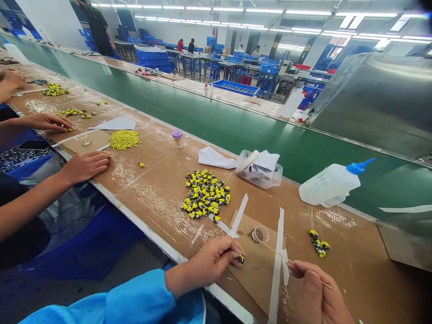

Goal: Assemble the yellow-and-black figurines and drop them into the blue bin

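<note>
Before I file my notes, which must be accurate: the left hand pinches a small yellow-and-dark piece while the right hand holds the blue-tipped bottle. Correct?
Not quite: the head view shows the right hand holding a thin stick, not the blue-tipped bottle. The rest is right.

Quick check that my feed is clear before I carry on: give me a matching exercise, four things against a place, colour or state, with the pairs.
1. Thin stick
2. Small jar
3. Small clear cup
4. One yellow-and-black piece

A. Topped in purple
B. Pinched in the left hand
C. On the cardboard piece
D. Held in the right hand

Pairs: 1-D, 2-A, 3-C, 4-B
</note>
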`<state>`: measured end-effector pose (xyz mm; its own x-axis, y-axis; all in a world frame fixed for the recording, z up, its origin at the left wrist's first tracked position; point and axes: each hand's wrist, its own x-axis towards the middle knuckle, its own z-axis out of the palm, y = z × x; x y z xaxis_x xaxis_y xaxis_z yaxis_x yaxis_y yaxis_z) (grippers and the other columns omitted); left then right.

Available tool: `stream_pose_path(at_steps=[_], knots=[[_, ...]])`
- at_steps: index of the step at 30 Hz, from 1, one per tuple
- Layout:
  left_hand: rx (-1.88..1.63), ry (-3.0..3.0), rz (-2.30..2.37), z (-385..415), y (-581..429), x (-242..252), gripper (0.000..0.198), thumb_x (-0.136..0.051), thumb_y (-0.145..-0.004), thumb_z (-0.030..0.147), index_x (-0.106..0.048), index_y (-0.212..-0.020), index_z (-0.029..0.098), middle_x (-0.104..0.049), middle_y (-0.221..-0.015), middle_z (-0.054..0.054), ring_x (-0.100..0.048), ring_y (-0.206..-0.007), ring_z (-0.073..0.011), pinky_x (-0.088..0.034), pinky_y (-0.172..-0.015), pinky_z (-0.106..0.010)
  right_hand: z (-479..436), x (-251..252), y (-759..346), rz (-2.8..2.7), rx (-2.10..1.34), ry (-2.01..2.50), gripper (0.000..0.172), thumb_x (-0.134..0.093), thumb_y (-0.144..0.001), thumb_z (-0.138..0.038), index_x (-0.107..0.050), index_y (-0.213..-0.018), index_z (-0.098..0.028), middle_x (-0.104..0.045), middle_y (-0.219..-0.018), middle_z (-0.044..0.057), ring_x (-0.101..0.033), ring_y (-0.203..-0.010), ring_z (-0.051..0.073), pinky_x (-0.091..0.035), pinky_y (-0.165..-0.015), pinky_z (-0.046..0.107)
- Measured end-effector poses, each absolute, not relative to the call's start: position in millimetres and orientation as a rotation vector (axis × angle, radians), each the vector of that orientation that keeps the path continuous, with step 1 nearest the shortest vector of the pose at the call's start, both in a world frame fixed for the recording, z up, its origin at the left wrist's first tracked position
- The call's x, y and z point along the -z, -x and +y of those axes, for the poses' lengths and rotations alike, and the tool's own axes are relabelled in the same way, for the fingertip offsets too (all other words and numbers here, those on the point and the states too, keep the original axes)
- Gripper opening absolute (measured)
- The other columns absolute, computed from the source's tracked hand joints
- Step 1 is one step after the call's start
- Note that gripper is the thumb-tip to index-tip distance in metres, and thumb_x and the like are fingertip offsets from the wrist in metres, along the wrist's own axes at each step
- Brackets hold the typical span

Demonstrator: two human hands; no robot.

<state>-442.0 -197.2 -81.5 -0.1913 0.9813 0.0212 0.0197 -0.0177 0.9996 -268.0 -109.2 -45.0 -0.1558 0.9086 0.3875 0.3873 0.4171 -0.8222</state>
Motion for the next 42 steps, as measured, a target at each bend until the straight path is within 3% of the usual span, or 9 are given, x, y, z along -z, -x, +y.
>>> stream_pose_path(at_steps=[6,11,16,18,21,25,35,42], knots=[[-1.416,-1.026,1.257,-199,441,79,0.019,-0.051,-0.087,0.029,-0.058,-0.089,0.011,-0.06,-0.095,-0.011,-0.062,-0.078,-0.0151,-0.05,-0.074,-0.029,-87,65,264,-2.039,-0.603,0.944,0.024,-0.045,-0.09,-0.033,-0.064,-0.089,-0.019,-0.065,-0.085,0.005,-0.06,-0.078,0.018,-0.042,-0.076,0.029],[-1.461,-0.816,1.172,-198,439,78,0.023,-0.069,-0.074,0.027,-0.057,-0.087,0.013,-0.059,-0.096,-0.008,-0.058,-0.078,-0.0115,-0.045,-0.072,-0.024,-80,76,263,-2.2,-0.632,0.824,0.02,-0.051,-0.087,-0.03,-0.064,-0.1,-0.022,-0.067,-0.097,0.004,-0.061,-0.089,0.018,-0.043,-0.08,0.027],[-1.483,-0.71,1.131,-196,441,80,0.024,-0.072,-0.071,0.026,-0.056,-0.083,0.012,-0.06,-0.092,-0.006,-0.055,-0.074,-0.0087,-0.042,-0.069,-0.022,-87,81,259,-2.038,-0.867,1.165,0.04,-0.063,-0.076,-0.043,-0.062,-0.109,-0.021,-0.069,-0.093,0.005,-0.064,-0.082,0.019,-0.048,-0.076,0.028],[-1.494,-0.681,1.103,-196,442,81,0.025,-0.073,-0.07,0.025,-0.057,-0.083,0.012,-0.06,-0.093,-0.006,-0.055,-0.074,-0.0081,-0.042,-0.069,-0.022,-92,84,255,-1.825,-1.078,1.358,0.046,-0.069,-0.067,-0.048,-0.064,-0.102,-0.019,-0.07,-0.083,0.006,-0.064,-0.074,0.019,-0.05,-0.07,0.027],[-1.519,-0.66,1.039,-196,441,80,0.024,-0.075,-0.067,0.021,-0.058,-0.081,0.012,-0.057,-0.094,-0.004,-0.054,-0.075,-0.0075,-0.041,-0.069,-0.021,-106,86,255,-1.551,-1.403,1.416,0.041,-0.075,-0.057,-0.051,-0.066,-0.078,-0.017,-0.068,-0.07,0.005,-0.061,-0.062,0.017,-0.05,-0.058,0.024],[-1.494,-0.643,0.994,-197,437,79,0.021,-0.076,-0.066,0.018,-0.062,-0.08,0.013,-0.053,-0.09,-0.001,-0.053,-0.073,-0.0073,-0.042,-0.068,-0.021,-130,78,269,-1.375,-1.64,1.291,0.034,-0.076,-0.06,-0.047,-0.067,-0.074,-0.018,-0.061,-0.061,0.0,-0.05,-0.053,0.01,-0.042,-0.046,0.017],[-1.424,-0.59,0.916,-205,430,83,0.021,-0.073,-0.07,0.02,-0.067,-0.088,0.012,-0.06,-0.085,-0.004,-0.06,-0.077,-0.0122,-0.044,-0.073,-0.025,-130,91,285,-1.235,-2.064,1.072,0.026,-0.077,-0.065,-0.038,-0.067,-0.076,-0.017,-0.064,-0.068,0.002,-0.059,-0.063,0.012,-0.05,-0.064,0.021],[-1.405,-0.479,0.909,-203,429,84,0.026,-0.076,-0.067,0.021,-0.062,-0.086,0.012,-0.064,-0.077,-0.003,-0.061,-0.071,-0.0112,-0.046,-0.072,-0.025,-129,85,284,-1.253,-2.059,1.038,0.024,-0.078,-0.062,-0.035,-0.069,-0.073,-0.015,-0.067,-0.073,0.005,-0.063,-0.068,0.016,-0.052,-0.069,0.027]])
